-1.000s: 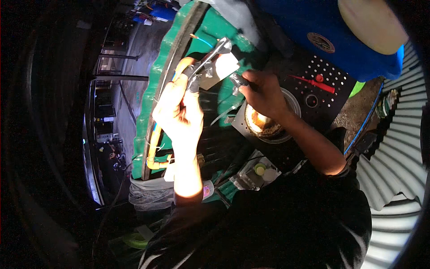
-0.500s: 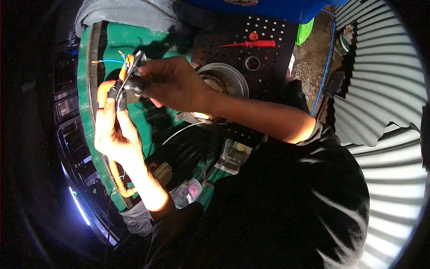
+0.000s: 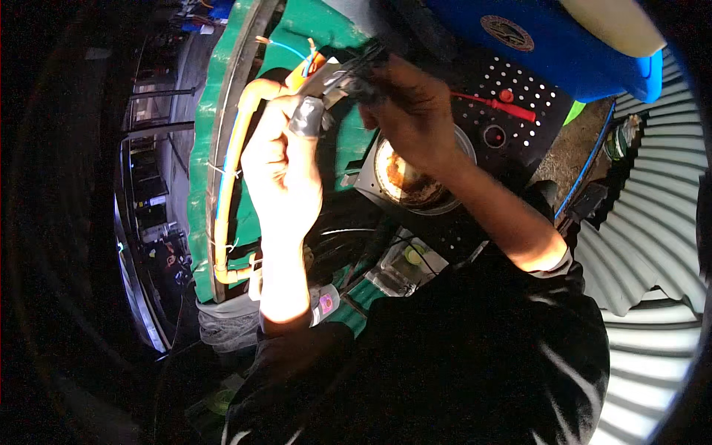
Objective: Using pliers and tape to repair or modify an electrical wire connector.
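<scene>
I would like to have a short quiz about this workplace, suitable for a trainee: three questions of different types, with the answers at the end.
1. True or false: the red screwdriver lies on the black perforated panel.
2. Which colour is the thin wire that ends in bare copper? A) white B) blue C) green
3. Which appears nearer to the round metal pan in the picture, the left hand or the right hand?

Key: 1. True. 2. B. 3. The right hand.
</scene>
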{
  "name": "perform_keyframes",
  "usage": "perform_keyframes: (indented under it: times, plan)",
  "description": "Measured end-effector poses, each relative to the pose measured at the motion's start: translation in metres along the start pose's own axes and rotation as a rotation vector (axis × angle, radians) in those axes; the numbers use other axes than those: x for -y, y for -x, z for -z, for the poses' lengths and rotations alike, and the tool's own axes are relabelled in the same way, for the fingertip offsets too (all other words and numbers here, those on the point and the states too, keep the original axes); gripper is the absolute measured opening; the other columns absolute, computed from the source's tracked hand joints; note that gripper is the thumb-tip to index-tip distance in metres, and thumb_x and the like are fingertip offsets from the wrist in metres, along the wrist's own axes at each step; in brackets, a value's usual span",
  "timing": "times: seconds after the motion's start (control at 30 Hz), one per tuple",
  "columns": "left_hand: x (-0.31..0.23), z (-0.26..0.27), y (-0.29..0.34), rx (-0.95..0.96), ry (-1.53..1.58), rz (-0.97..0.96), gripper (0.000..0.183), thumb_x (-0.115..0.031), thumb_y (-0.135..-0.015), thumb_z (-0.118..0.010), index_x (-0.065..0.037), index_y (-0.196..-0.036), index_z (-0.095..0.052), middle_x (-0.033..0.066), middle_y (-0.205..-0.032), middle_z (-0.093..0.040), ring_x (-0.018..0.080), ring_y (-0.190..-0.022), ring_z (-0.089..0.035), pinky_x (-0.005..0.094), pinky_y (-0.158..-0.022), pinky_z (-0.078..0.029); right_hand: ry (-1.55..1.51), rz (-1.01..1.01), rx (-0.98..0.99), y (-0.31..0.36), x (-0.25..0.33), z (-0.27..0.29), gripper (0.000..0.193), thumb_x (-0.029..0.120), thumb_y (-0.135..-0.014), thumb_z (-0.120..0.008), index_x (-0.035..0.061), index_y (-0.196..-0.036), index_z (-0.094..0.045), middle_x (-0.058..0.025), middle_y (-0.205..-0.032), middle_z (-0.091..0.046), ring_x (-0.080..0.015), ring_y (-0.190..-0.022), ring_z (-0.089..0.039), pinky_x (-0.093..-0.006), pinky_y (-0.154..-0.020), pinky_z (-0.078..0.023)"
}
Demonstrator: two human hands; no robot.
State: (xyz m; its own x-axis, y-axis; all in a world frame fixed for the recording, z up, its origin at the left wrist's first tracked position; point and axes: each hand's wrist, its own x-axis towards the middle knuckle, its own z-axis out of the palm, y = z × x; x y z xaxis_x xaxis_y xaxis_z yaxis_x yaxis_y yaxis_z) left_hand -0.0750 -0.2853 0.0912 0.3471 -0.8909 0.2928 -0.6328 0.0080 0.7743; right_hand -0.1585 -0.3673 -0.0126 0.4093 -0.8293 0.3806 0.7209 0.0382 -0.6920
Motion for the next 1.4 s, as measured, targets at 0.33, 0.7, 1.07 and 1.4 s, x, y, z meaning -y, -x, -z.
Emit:
perform_keyframes:
  times: [0.33, 0.7, 1.07, 1.4]
  plan:
    - [-0.033, 0.068, 0.073, -0.046, 0.112, 0.461, 0.026, -0.022, -0.088, -0.054, 0.001, -0.076, -0.051, 0.0005, -0.055, -0.043, 0.0071, -0.045, -0.04, 0.0212, -0.042, -0.035, 0.325, 0.626, -0.211, -0.053, 0.084, 0.089, 0.019, 0.0, -0.083, -0.048, -0.0033, -0.1, -0.057, -0.0075, -0.083, -0.06, -0.0134, -0.072, -0.056, -0.0265, -0.065, -0.046]
    - [-0.009, 0.056, 0.055, 0.079, 0.671, 0.277, 0.026, -0.023, -0.085, -0.061, -0.003, -0.083, -0.045, -0.0008, -0.059, -0.037, 0.0081, -0.043, -0.03, 0.021, -0.038, -0.022, 0.663, 0.204, 0.125, -0.001, 0.04, 0.055, 0.027, -0.001, -0.069, -0.063, -0.0009, -0.096, -0.06, -0.0157, -0.088, -0.063, -0.0209, -0.072, -0.063, -0.0282, -0.067, -0.049]
    - [0.0, 0.056, 0.032, 0.02, 0.251, 0.176, 0.023, -0.024, -0.089, -0.053, -0.001, -0.089, -0.05, -0.0014, -0.067, -0.039, 0.0092, -0.058, -0.036, 0.0222, -0.052, -0.031, 1.237, 0.501, 0.241, 0.001, 0.039, 0.086, 0.027, 0.005, -0.075, -0.059, 0.0059, -0.102, -0.059, -0.0124, -0.083, -0.061, -0.0246, -0.071, -0.059, -0.0313, -0.067, -0.047]
    - [0.001, 0.09, 0.002, 0.183, 0.28, -0.081, 0.009, -0.006, -0.092, -0.041, 0.001, -0.088, -0.045, 0.0051, -0.077, -0.041, 0.0146, -0.075, -0.036, 0.0274, -0.072, -0.033, 1.552, 0.139, -0.332, 0.134, 0.086, 0.191, 0.019, 0.01, -0.078, -0.061, 0.0039, -0.096, -0.06, -0.0137, -0.08, -0.062, -0.0218, -0.07, -0.06, -0.0313, -0.065, -0.047]
